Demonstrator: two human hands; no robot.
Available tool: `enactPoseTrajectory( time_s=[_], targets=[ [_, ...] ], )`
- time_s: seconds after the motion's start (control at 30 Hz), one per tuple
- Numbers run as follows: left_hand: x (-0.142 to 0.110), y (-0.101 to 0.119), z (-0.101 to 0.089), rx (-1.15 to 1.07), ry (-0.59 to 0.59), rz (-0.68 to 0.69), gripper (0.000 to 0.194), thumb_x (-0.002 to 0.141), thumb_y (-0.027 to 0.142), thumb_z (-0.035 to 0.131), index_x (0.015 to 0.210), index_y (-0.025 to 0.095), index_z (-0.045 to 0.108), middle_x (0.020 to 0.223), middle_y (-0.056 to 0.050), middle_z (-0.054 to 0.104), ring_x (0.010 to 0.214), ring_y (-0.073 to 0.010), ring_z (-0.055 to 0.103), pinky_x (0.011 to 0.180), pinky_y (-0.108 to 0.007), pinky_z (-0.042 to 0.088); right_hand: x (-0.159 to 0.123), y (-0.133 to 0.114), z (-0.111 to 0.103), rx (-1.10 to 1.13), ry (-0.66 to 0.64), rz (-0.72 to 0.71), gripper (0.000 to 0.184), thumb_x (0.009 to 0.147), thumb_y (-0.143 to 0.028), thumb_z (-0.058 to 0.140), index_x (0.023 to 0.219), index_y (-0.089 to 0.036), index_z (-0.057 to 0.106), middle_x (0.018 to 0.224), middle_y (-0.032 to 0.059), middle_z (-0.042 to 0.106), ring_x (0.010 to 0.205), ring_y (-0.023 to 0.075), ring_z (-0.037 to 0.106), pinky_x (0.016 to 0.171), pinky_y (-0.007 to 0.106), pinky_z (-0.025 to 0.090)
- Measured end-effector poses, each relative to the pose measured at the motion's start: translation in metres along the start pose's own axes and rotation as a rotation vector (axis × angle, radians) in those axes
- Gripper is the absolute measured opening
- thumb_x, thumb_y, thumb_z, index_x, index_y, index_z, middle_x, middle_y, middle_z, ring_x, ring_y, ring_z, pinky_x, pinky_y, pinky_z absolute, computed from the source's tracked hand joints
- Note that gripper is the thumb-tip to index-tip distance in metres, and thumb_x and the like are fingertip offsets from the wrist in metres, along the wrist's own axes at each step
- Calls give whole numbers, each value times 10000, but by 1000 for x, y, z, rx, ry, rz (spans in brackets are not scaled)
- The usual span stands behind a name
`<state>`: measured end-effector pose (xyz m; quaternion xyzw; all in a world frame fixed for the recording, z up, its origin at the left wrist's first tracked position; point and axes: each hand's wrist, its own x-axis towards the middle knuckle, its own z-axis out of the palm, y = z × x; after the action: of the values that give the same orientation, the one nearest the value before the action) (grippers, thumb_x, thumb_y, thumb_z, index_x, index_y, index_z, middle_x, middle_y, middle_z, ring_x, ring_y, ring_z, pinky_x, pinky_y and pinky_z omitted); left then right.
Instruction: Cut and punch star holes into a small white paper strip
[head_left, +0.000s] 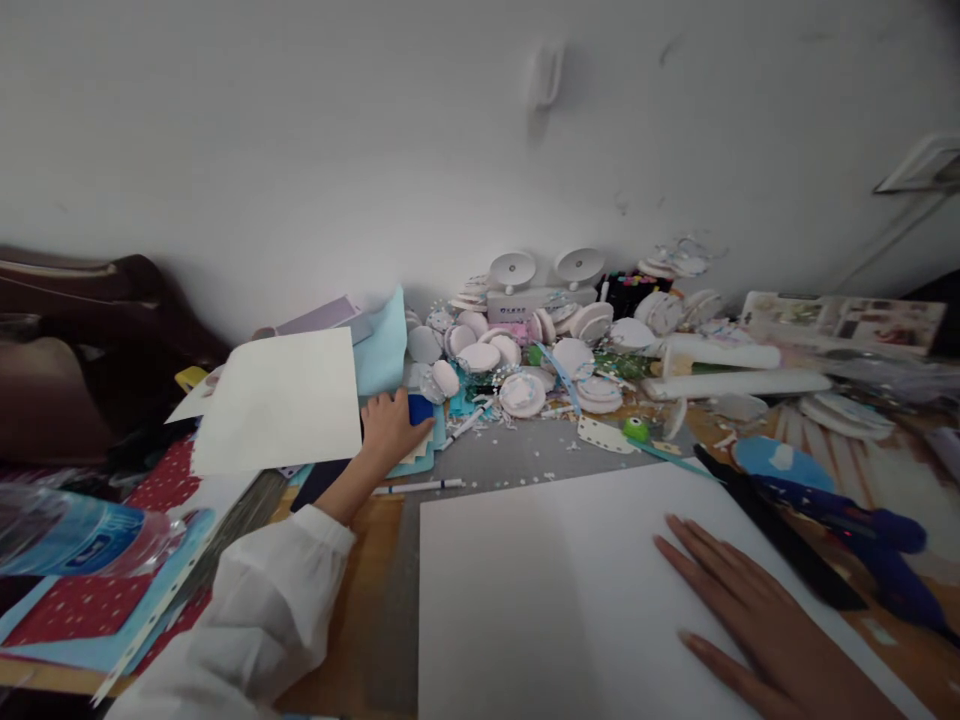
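My left hand point(390, 430) reaches to the pile of papers left of centre. Its fingers curl around a small dark blue block point(420, 409), partly hidden by the hand, whose exact kind I cannot make out. Pale blue sheets point(429, 455) lie under that hand, and a cream sheet point(281, 405) stands tilted just left of it. On a large white sheet of paper or board point(517, 590) my right hand point(739, 600) lies flat with its fingers spread, holding nothing.
White foam discs point(480, 357) crowd the back by the wall. A purple-blue glue gun point(847, 515) and a black strip point(780, 535) lie at right. A water bottle point(82, 530) is at left. A pen point(420, 487) lies beyond the white sheet.
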<state>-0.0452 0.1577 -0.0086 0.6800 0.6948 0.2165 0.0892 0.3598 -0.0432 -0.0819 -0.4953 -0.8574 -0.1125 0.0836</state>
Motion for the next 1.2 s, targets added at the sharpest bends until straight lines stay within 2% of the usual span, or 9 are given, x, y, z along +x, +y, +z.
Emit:
enactPoseTrajectory(
  time_s=[0.13,0.3,0.47,0.6,0.8,0.9,0.93,1.07,1.2],
  targets=[
    [-36,14,-33,-286,-192,11,594,749,516,602,1190,123,540,1178,-184,582,1149,-368,504,963,-497,375,-1,0,2,32,7,13,817,823,-511,530,1500,-213,183,1532,124,256,1334,352,377,949,512,493],
    [-87,31,-68,-902,-622,-56,649,913,578,166,1287,150,480,1207,-142,626,1025,-268,640,841,-396,499,-2,1,5,70,-4,10,815,824,-507,527,1503,-230,169,1534,115,256,1346,361,353,972,541,461],
    [-121,44,-74,-1627,-898,-350,667,841,603,395,1304,126,453,1206,-181,623,1004,-312,655,866,-393,468,-3,1,3,147,-21,55,794,829,-513,512,1501,-291,153,1540,78,255,1346,369,349,997,566,431],
    [-143,50,-70,-1690,-905,-244,650,810,623,484,1244,142,527,1149,-154,658,982,-311,658,945,-452,427,-3,3,-21,302,35,188,635,853,-444,469,1451,-394,264,1528,10,288,1340,333,364,1009,498,448],
    [-161,65,-79,-1081,-793,167,499,815,562,568,1149,192,593,1104,-105,645,999,-261,605,868,-362,481,31,-37,-96,464,223,281,508,787,-472,545,1287,-425,474,1213,79,603,1066,339,596,837,479,537],
    [-167,74,-81,-845,-804,373,451,849,498,553,1190,204,567,1120,-95,639,1004,-240,600,869,-331,488,71,-71,-121,583,156,41,509,794,-384,619,1274,-318,463,1086,76,625,904,246,644,716,335,574],
    [-169,75,-80,-768,-776,424,458,851,479,563,1225,215,540,1149,-95,632,1016,-238,599,875,-331,489,84,-79,-125,658,178,-55,367,819,-315,606,1171,-303,503,1002,51,635,873,206,641,703,287,563],
    [-177,74,-67,-512,-330,642,622,793,475,655,1316,240,414,1288,-145,538,1160,-289,522,989,-429,425,112,-93,-122,789,250,-170,140,852,-101,504,908,-229,511,784,3,580,662,102,568,570,189,477],
    [-184,72,-58,-382,106,740,464,793,266,702,1196,256,472,1161,-101,581,1131,-242,497,995,-392,406,108,-93,-116,827,205,-112,133,839,-84,500,841,-216,491,741,-10,526,587,82,496,497,180,412]
  ],
)
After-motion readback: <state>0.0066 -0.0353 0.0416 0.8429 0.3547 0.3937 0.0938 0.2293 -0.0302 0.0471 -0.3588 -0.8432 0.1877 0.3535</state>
